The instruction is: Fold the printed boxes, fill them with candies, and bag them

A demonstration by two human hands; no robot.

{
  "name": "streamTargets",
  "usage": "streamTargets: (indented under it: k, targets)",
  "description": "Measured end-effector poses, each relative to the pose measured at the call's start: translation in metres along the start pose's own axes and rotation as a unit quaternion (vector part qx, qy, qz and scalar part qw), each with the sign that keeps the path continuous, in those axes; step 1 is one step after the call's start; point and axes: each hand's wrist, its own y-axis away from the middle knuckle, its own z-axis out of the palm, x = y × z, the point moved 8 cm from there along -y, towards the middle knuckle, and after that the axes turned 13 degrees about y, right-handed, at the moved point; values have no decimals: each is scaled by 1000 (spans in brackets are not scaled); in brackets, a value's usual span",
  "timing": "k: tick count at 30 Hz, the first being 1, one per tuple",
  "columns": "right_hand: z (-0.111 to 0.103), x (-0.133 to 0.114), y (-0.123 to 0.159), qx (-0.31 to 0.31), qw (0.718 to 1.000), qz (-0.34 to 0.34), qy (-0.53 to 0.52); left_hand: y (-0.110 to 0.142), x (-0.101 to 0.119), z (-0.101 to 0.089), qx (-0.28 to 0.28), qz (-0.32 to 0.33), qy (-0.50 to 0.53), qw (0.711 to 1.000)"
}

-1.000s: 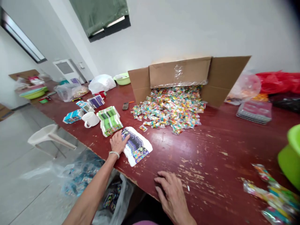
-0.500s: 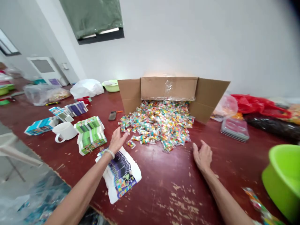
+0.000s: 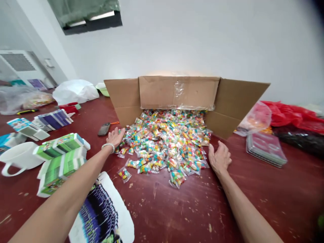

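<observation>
Pale wall [image 3: 215,40] across the upper frame, above a worn, dark red table [image 3: 164,212] from side to side below. At upper centre, open cardboard box [image 3: 159,91], flaps spread left and right, taped panel between them. At frame centre, directly below that panel, large heap of clear packets [image 3: 167,141] with multicoloured contents, spread forward over the tabletop. At lower left, purple-and-white printed sheet [image 3: 101,212], flat, cut off by the bottom edge. At left, above the sheet, green-and-white cartons [image 3: 62,165] in two adjoining rows. At right, glossy red plastic bag [image 3: 291,114]; at upper left, rounded white bag [image 3: 74,91]. At far left, white mug [image 3: 22,157], just beside the cartons. Right of centre, stack of flat clear cases [image 3: 265,148].

Just beside the heap's right edge, right hand [image 3: 219,158], fingers loosely bent and parted from the thumb. At the heap's upper left edge, left hand [image 3: 115,138], fingers extended, palm open; contact with the packets impossible to tell. Just beyond the left hand, small dark device [image 3: 103,129] with an orange strap. Below the heap's left end, single loose packet [image 3: 124,174], near the others. Around the left wrist, pale beaded bracelet [image 3: 108,146].
</observation>
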Motion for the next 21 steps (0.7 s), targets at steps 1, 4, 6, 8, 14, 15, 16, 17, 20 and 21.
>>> streamTargets:
  k: [1, 4, 6, 8, 14, 15, 16, 17, 20, 21]
  targets:
    - [3, -2, -7, -4, 1000, -1, -3, -3, -5, 3, -4, -21, 4, 1000]
    - [10, -4, -24, -7, 1000, 0, -9, -11, -14, 9, -21, -59, 21, 998]
    - [15, -6, -33, -9, 1000, -6, -8, -18, -16, 13, -35, -61, 30, 997]
    - [22, -9, -39, -27, 999, -19, 3, -23, -15, 18, -50, -52, 37, 997]
    - [40, -24, -40, -118, 985, -105, 76, -21, -9, 24, -85, -6, 36, 996]
    - [44, -27, -38, -134, 979, -129, 82, -17, -9, 23, -85, -2, 35, 996]
    - [46, -30, -36, -145, 974, -149, 85, -11, -8, 22, -85, 1, 35, 996]
    - [48, -31, -34, -150, 972, -162, 85, -4, -7, 20, -84, 4, 35, 996]
    - [50, -31, -31, -141, 970, -182, 81, 21, 1, 18, -80, 16, 42, 996]
    - [50, -31, -29, -138, 968, -192, 80, 30, 6, 19, -79, 18, 45, 996]
